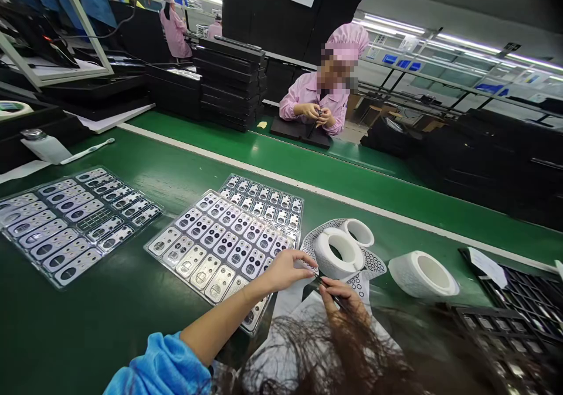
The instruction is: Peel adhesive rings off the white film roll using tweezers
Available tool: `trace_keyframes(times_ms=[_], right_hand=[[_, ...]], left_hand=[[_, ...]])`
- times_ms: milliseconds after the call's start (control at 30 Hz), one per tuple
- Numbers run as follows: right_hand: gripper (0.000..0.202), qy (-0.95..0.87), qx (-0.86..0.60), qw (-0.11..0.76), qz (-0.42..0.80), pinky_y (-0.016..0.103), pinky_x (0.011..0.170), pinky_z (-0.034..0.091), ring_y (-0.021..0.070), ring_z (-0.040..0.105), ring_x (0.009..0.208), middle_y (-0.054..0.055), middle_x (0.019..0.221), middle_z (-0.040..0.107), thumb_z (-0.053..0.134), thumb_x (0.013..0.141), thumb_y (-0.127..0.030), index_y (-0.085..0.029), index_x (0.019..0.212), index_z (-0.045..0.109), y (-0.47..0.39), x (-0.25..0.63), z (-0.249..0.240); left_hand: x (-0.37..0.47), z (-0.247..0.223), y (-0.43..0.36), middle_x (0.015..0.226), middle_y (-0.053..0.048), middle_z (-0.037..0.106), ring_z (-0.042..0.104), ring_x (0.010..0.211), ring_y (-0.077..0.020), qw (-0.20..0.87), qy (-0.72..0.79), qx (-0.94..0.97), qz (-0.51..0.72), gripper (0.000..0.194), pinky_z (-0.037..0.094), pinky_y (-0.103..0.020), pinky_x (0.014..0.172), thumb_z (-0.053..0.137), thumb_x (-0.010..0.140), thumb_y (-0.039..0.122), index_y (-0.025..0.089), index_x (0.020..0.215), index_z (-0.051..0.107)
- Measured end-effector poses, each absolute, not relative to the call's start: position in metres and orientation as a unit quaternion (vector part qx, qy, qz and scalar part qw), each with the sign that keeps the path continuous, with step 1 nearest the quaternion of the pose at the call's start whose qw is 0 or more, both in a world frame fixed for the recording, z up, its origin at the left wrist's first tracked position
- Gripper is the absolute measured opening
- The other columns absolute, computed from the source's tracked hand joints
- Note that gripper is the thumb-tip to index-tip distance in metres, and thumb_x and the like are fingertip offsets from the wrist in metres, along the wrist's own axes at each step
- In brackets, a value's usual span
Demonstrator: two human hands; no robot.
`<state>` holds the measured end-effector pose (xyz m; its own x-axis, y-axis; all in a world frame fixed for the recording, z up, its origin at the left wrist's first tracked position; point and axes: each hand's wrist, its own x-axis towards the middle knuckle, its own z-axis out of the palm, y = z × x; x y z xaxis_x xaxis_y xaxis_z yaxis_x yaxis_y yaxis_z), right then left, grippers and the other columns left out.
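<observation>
Right here, just in front of the big white roll (328, 257), my two hands are meeting. My right hand (349, 304) is holding a thin dark tool (320, 279), its fingers closing snugly around it, although my hair is covering part of that grip. My left hand (281, 272) is coming in on the roll's near left side, thumb and forefinger curving almost together by the tool's tip; whether they're pinching anything, I cannot tell.

A ring-printed strip (373, 263) is curling around the roll, its black circles showing, and a smaller roll (367, 231) is sitting just behind. Off to the roll's right, another white roll (404, 272) is resting on the green surface (109, 330). To the roll's left, a clear tray (194, 283) full of silver plates is lying under my forearm, partly overlapping a rear tray (302, 210); well beyond them, farther left, a third tray (111, 248) is lying flat.

And across from the roll, on the far side, a co-worker in pink (314, 96) is holding something small in both hands, while a black stack (231, 84) is standing to that person's side, behind and left of the roll.
</observation>
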<state>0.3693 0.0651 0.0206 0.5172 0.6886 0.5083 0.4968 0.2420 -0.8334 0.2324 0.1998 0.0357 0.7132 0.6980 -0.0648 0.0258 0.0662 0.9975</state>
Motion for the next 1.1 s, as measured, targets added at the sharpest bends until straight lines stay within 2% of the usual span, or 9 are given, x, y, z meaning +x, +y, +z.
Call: trace_keyframes(times_ms=[133, 400, 533, 767, 933, 1100], right_hand=[[0.013, -0.481, -0.615, 0.62, 0.075, 0.016, 0.078, 0.066, 0.0156, 0.083, 0.085, 0.001, 0.097, 0.085, 0.084, 0.087, -0.03, -0.028, 0.082, 0.072, 0.065, 0.373, 0.017], [0.013, -0.472, -0.623, 0.621, 0.068, 0.02, 0.076, 0.068, 0.0187, 0.084, 0.083, 0.001, 0.094, 0.085, 0.085, 0.085, -0.032, -0.028, 0.081, 0.074, 0.065, 0.372, 0.014], [0.013, -0.465, -0.622, 0.626, 0.066, 0.022, 0.074, 0.069, 0.0205, 0.084, 0.081, 0.002, 0.092, 0.085, 0.086, 0.084, -0.033, -0.028, 0.08, 0.074, 0.066, 0.37, 0.016], [0.013, -0.471, -0.617, 0.627, 0.063, 0.02, 0.073, 0.068, 0.0184, 0.083, 0.08, 0.001, 0.09, 0.085, 0.084, 0.085, -0.032, -0.028, 0.078, 0.073, 0.067, 0.367, 0.023], [0.012, -0.479, -0.617, 0.621, 0.063, 0.015, 0.078, 0.065, 0.0139, 0.083, 0.083, -0.002, 0.092, 0.084, 0.083, 0.086, -0.03, -0.029, 0.08, 0.073, 0.068, 0.367, 0.024], [0.012, -0.478, -0.622, 0.617, 0.059, 0.02, 0.074, 0.068, 0.0187, 0.083, 0.081, 0.001, 0.092, 0.085, 0.084, 0.085, -0.03, -0.028, 0.08, 0.074, 0.067, 0.369, 0.021]], left_hand=[[0.234, 0.033, 0.201, 0.111, -0.01, 0.085, 0.079, 0.109, -0.0331, 0.667, 0.285, 0.641, 0.25, 0.025, 0.062, -0.047, 0.106, 0.081, 0.076, 0.041, 0.023, 0.093, 0.083], [0.234, 0.038, 0.2, 0.11, -0.006, 0.086, 0.08, 0.109, -0.0304, 0.624, 0.294, 0.68, 0.249, 0.011, 0.065, -0.043, 0.105, 0.079, 0.082, 0.026, 0.024, 0.092, 0.082], [0.235, 0.037, 0.199, 0.11, -0.006, 0.086, 0.081, 0.11, -0.0287, 0.587, 0.294, 0.712, 0.248, 0.013, 0.067, -0.039, 0.103, 0.077, 0.083, 0.019, 0.021, 0.095, 0.081], [0.234, 0.035, 0.196, 0.112, -0.007, 0.086, 0.081, 0.111, -0.0263, 0.549, 0.287, 0.745, 0.248, 0.017, 0.067, -0.035, 0.101, 0.072, 0.09, 0.018, 0.019, 0.104, 0.08], [0.237, 0.031, 0.199, 0.112, -0.007, 0.086, 0.081, 0.11, -0.0278, 0.559, 0.289, 0.739, 0.243, 0.016, 0.067, -0.036, 0.101, 0.077, 0.085, 0.017, 0.02, 0.1, 0.08], [0.235, 0.035, 0.2, 0.111, -0.005, 0.086, 0.08, 0.111, -0.0277, 0.589, 0.293, 0.714, 0.239, 0.014, 0.065, -0.038, 0.104, 0.079, 0.083, 0.02, 0.023, 0.097, 0.081]])
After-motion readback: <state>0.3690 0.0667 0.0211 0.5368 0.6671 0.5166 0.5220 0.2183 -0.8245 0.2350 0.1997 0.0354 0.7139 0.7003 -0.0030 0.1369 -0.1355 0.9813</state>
